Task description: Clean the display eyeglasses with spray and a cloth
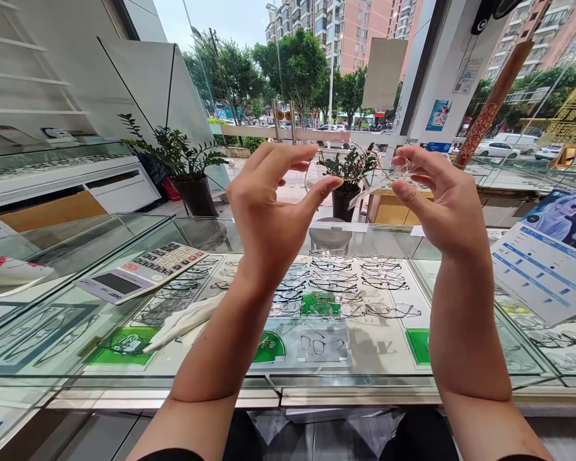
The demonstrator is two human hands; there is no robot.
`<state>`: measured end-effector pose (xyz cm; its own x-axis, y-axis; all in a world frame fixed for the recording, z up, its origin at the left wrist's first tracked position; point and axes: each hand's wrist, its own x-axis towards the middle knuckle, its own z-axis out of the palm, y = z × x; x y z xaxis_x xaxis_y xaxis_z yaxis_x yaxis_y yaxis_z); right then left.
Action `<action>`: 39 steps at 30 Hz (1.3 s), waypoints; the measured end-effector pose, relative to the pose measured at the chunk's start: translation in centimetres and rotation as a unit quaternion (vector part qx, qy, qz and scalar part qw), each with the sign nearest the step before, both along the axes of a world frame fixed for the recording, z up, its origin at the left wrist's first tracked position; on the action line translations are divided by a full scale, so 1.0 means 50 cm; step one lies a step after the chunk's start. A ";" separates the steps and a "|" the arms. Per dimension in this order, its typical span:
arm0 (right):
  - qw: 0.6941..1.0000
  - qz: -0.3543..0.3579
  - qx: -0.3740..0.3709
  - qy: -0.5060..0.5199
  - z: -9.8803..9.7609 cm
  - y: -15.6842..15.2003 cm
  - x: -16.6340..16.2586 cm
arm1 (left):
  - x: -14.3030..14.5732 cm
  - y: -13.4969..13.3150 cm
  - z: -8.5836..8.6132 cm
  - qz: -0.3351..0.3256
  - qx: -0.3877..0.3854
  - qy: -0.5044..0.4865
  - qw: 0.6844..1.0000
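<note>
A pair of thin-rimmed, clear eyeglasses point(367, 180) is raised in front of me, above the counter, against the bright doorway. My left hand point(277, 203) pinches it at the left side, thumb below and fingers above. At its right side, my right hand point(444, 198) closes thumb and fingers on the frame. Fine details of the rims blend into the plant and street behind. Below my hands, several more eyeglasses point(333, 282) lie in rows inside the glass display case point(360, 379).
On the glass top lie a calculator point(146, 269) and a whitish cloth point(187, 323). A printed calendar card point(547, 256) stands at the right. A stool point(330, 238) and potted plants point(194, 186) are beyond the counter, before the glass front.
</note>
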<state>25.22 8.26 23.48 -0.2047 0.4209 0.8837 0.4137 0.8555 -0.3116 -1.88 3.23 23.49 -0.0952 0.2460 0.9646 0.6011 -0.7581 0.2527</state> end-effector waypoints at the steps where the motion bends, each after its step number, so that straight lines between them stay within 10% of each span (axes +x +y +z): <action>1: 1.000 0.000 0.000 0.002 0.000 0.000 0.000 | 0.001 -0.002 0.001 0.002 -0.001 0.000 1.000; 39: 0.987 -0.115 0.113 0.000 0.015 -0.069 -0.058 | -0.052 0.041 0.016 -0.077 -0.131 -0.017 0.988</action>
<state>22.31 4.83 24.22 -0.1268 0.2481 0.9604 0.6052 0.7865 -0.1232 -4.46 5.27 24.27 -0.0690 0.5003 0.8631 0.4718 -0.7460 0.4701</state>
